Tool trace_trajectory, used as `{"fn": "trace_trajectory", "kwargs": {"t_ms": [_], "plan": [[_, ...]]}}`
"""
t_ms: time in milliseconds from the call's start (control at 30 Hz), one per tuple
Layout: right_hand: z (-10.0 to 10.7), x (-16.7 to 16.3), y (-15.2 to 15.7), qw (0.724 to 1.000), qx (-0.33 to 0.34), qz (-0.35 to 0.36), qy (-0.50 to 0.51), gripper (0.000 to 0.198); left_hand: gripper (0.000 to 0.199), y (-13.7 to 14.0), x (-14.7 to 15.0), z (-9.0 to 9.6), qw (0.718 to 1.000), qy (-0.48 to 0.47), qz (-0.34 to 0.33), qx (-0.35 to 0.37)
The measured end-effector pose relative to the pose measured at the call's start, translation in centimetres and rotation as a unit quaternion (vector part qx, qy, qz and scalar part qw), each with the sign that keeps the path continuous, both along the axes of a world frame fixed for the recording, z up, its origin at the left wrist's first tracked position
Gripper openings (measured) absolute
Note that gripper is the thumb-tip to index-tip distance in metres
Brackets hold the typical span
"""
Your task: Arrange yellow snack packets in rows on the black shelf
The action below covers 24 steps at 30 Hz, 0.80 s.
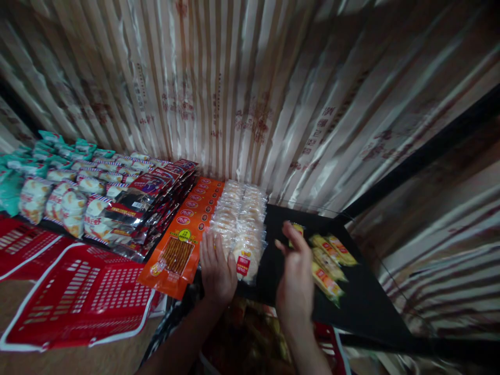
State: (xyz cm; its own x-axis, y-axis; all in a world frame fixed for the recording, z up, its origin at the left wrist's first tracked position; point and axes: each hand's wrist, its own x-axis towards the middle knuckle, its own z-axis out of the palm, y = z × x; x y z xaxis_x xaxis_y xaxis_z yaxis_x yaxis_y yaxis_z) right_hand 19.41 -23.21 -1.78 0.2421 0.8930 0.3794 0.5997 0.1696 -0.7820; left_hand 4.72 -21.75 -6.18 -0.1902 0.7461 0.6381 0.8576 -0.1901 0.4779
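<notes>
My left hand (219, 273) lies with fingers stretched out on the front of a double row of clear-wrapped round white crackers (248, 255), beside an orange snack packet (177, 250). Slightly blurred, my right hand (297, 276) is held over the black shelf (273, 219), thumb and fingers apart. A small yellow packet (299, 228) shows partly behind its fingertips; I see no grip on it. Several more yellow wrapped snacks (328, 260) with red labels lie just right of this hand.
Dark snack packets (156, 192), white-and-striped bags (74, 208) and green bags (15, 182) stand in rows at left. Red baskets (86, 297) sit below the shelf front. Another container with yellowish items (250, 333) is under my arms. A striped curtain (219, 94) hangs behind; a black post (422, 151) slants at right.
</notes>
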Motion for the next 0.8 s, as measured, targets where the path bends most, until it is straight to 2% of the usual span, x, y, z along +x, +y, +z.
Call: {"fn": "trace_trajectory", "kwargs": {"t_ms": [100, 167, 267, 500, 667, 800], "plan": [[-0.2, -1.2, 2.6, 0.999, -0.022, -0.014, 0.028, 0.055, 0.058, 0.1, 0.2, 0.2, 1.0, 0.018, 0.019, -0.017], [-0.6, -2.2, 4.1, 0.994, -0.068, -0.025, 0.077, 0.064, 0.057, 0.2, 0.3, 0.2, 0.999, 0.034, 0.025, -0.025], [-1.4, -3.7, 5.4, 0.984, -0.11, -0.032, 0.136, 0.068, 0.058, 0.3, 0.3, 0.2, 0.998, 0.05, 0.026, -0.029], [-2.4, -5.2, 5.7, 0.992, -0.042, -0.085, 0.08, 0.066, 0.056, 0.6, 0.3, 0.0, 0.997, 0.063, 0.018, -0.029], [-2.4, -5.4, 5.8, 0.993, -0.028, -0.097, 0.066, 0.066, 0.059, 0.6, 0.4, -0.1, 0.998, 0.058, 0.012, -0.026], [-2.6, -5.2, 5.7, 0.994, -0.025, -0.092, 0.054, 0.065, 0.061, 0.3, 0.2, -0.1, 0.998, 0.055, -0.006, 0.003]]}}
